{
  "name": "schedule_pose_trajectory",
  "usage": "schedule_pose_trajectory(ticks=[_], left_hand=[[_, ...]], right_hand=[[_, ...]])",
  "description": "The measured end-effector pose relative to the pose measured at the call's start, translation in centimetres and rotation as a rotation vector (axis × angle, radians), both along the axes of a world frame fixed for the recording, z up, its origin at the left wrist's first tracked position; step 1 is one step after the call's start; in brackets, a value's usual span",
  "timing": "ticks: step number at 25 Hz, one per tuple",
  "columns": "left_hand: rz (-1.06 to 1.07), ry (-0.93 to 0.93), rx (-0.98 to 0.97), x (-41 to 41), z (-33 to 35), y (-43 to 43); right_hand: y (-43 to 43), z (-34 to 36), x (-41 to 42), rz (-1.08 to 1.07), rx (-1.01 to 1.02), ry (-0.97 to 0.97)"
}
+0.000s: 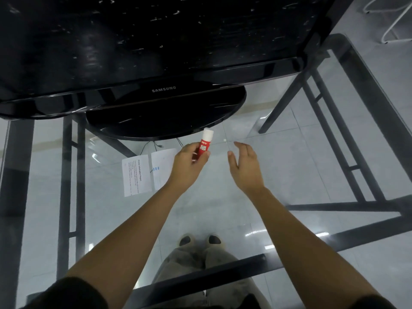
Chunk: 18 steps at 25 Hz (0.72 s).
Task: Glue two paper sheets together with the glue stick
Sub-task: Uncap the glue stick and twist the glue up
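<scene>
Pinched betw. thumb and fingers of the left hand [189,162], the glue stick [205,143] is held upright above the glass table [289,175], white cap still on. The right hand [244,166] is spread wide w/ nothing in it, just beside the stick. Cap is best pulled off by the right hand while the body is kept steady. Two paper sheets [145,172] lie flat, side by side, near the left wrist, under the monitor [156,52] edge.
</scene>
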<state>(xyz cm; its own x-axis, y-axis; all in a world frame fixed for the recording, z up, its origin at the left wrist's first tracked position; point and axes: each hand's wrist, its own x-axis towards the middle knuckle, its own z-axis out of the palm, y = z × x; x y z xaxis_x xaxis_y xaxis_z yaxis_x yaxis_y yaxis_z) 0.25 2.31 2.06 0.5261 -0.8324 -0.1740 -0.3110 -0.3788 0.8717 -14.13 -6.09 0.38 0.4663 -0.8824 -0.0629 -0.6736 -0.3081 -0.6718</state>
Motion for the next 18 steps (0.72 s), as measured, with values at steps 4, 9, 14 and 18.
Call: schedule_pose_trajectory(ticks=[4,9,14,18], left_hand=[[-0.089,-0.111,0.019,0.3,0.5,0.8],[-0.069,-0.117,-0.049,0.2,1.3,0.5],[-0.087,-0.135,-0.069,0.4,1.4,-0.1],[-0.080,-0.127,0.020,1.0,0.1,1.0]], right_hand=[[-2.1,3.0,1.3,0.022,0.240,-0.223],[-2.8,4.4,2.5,0.135,0.330,-0.248],[-3.9,4.5,2.2,0.060,0.374,-0.328],[-5.6,3.5,1.2,-0.154,0.286,-0.322]])
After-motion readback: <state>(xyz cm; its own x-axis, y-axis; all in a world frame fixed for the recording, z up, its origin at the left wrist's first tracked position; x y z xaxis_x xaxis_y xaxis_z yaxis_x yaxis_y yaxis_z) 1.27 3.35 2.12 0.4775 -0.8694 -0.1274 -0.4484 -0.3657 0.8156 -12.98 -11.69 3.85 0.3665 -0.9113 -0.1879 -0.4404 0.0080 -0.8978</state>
